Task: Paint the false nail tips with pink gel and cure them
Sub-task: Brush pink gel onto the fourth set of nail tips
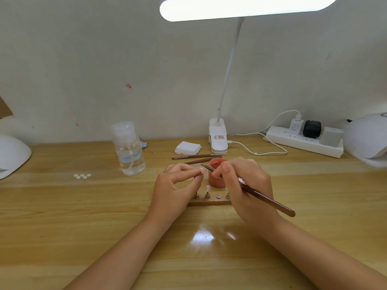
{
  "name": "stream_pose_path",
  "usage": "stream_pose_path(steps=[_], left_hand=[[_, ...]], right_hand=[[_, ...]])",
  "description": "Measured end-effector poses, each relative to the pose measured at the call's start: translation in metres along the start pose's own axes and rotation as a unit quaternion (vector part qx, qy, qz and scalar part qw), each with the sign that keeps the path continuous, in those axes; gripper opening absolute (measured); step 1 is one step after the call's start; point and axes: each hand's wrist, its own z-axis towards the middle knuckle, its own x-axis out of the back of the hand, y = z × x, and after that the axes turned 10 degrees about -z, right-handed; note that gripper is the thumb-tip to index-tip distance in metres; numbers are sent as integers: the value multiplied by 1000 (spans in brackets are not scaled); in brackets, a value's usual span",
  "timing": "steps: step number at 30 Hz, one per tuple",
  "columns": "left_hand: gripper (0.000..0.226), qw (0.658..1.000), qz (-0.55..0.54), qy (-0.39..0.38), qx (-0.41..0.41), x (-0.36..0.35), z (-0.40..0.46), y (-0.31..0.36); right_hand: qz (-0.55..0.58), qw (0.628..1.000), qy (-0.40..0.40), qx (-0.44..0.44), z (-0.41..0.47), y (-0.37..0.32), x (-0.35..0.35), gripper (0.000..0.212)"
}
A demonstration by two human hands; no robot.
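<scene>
Head view: left hand pinches a pink nail tip at its fingertips. Right hand grips the brush, its long axis slanting, bristles pointing up-left at the tip.

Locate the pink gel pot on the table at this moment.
In the head view the pink gel pot stands open on the wooden table just right of centre, between the left hand and right hand, behind the nail stand.
</scene>
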Motion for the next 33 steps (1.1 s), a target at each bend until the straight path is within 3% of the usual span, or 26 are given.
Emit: stream_pose_path(steps=[6, 13, 20, 25, 33], left_hand=[[14, 1000, -2, 8, 16, -1, 0, 0], [15, 1000, -4, 7, 17, 0, 0, 1], [15, 1000, -6, 9, 26, -1, 0, 1], [16, 1000, -7, 1, 23, 0, 0, 1], [15, 1000, -2, 4, 25, 0, 0, -1]], right_hand=[[-17, 1000, 1, 16, -2, 5, 5, 46], [-11, 1000, 0, 12, 0, 2, 0, 36], [1, 1000, 5, 4, -2, 5, 6, 47], [-17, 1000, -1, 24, 0, 2, 2, 39], [-24, 999, 6, 26, -2, 8, 6, 47]])
